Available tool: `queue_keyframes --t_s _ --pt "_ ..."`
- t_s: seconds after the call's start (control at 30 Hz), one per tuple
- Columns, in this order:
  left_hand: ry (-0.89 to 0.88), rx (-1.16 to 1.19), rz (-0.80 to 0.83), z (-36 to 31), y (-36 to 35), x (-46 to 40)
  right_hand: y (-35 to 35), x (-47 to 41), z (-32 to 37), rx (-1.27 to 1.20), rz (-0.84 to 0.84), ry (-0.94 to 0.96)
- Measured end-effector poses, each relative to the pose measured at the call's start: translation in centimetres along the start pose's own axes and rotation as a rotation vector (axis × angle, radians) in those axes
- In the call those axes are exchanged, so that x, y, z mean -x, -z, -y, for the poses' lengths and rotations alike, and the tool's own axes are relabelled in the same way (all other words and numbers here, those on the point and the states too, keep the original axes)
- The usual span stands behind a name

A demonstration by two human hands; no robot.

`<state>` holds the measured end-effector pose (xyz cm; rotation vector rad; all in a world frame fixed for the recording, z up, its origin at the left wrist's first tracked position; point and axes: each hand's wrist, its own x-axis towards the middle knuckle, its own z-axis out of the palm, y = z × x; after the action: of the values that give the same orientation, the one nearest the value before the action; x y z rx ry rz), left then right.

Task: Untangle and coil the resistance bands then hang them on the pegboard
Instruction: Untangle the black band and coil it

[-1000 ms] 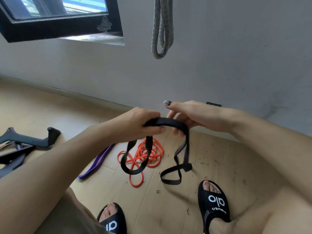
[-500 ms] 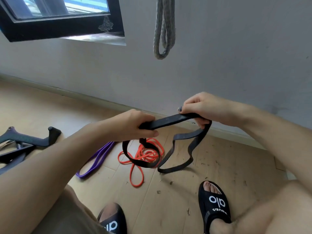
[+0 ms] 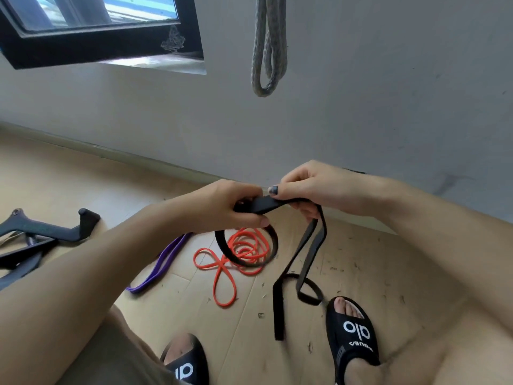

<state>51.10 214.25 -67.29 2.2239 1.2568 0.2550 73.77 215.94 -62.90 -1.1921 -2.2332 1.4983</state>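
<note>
You are holding the black band [image 3: 311, 245] in the middle of the frame with both hands close together, well above the floor. Your left hand [image 3: 230, 207] is clenching around a flat stretch of it, thumb underneath and fingers curled over the top, and a round loop of the band is hanging just below that hand. Your right hand [image 3: 308, 187] is pinching the same stretch just to the right, the thumb pressing down on the top of the strap and the other fingers wrapping beneath it. From under your right hand the rest of the black band is dropping toward the lower middle of the frame, twisting into a small loop near your right sandal [image 3: 352, 337], with one length hanging straight down beside it. Behind the hanging loop, the orange band [image 3: 222, 273] is lying in a loose tangle on the wooden floor [image 3: 83, 184], just below centre. The purple band [image 3: 161, 262] is lying to its left, stretching out from under your left forearm. A dark metal frame [image 3: 41, 232] is resting on the floor at the left edge. At the top of the frame, right of centre, a grey band [image 3: 268, 45] is hanging in a doubled loop against the pale wall [image 3: 388, 93]; what it is hanging from is cut off. A black-framed window [image 3: 97, 29] is filling the upper left corner. Your left sandal [image 3: 186, 362] is showing at the bottom edge.
</note>
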Motion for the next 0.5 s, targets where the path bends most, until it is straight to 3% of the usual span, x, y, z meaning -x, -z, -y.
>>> queue_keyframes --t_s 0.17,0.33,0.5 --pt "0.062 -0.085 0.019 0.9 0.2 0.3 1.3 0.6 -0.8 0.009 -0.064 -0.058" --pt "0.037 -0.077 0.004 0.2 -0.1 -0.1 0.0 0.4 -0.2 0.088 0.004 -0.181" --pt "-0.020 0.063 0.025 -0.9 -0.3 0.0 -2.0 -0.4 0.3 0.120 0.011 -0.091"
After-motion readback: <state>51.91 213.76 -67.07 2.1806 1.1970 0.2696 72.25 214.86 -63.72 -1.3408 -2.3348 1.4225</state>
